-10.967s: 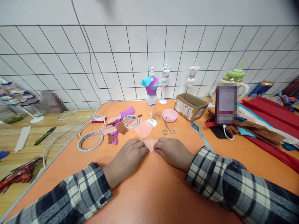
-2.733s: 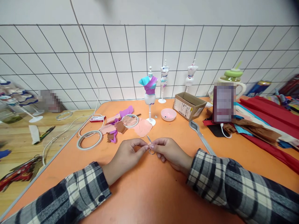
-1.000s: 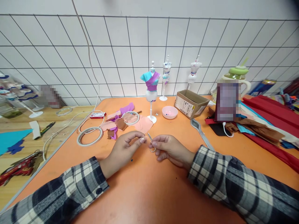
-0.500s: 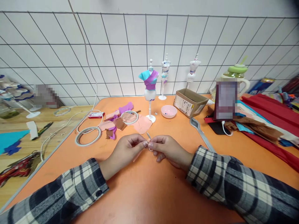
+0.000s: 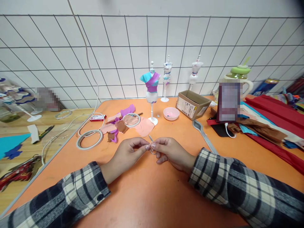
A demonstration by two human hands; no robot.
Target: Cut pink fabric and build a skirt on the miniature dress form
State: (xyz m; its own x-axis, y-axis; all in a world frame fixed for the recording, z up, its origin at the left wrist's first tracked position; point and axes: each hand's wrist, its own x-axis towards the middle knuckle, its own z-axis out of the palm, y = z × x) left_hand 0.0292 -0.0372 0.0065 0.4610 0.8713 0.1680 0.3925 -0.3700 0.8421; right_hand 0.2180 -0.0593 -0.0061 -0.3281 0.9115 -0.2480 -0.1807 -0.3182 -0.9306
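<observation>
My left hand [image 5: 133, 151] and my right hand [image 5: 169, 150] meet over the orange table, each closed in a pinch of thumb and forefinger. Between their fingertips is a small piece of peach crepe paper [image 5: 150, 145], mostly covered by the fingers. A small pair of scissors [image 5: 153, 152] shows between the hands, blade tip pointing away and a ring handle below; I cannot tell whether it lies on the table or is held. Beyond the hands stands a mini dress form [image 5: 152, 87] wrapped in turquoise and purple paper, with a peach sheet [image 5: 145, 127] near its base.
Crepe scraps [image 5: 122, 126] and tape rolls [image 5: 89, 139] lie left of centre. A pink bowl [image 5: 171, 113], a cardboard box [image 5: 193, 105] and two more dress forms [image 5: 167, 73] stand behind. At right are a phone [image 5: 229, 101] and layered coloured paper [image 5: 268, 131].
A peach strip hanging under my left hand is no longer visible. More of the scissors' ring handle shows. Both hands stay in almost the same place; the view has shifted slightly.
</observation>
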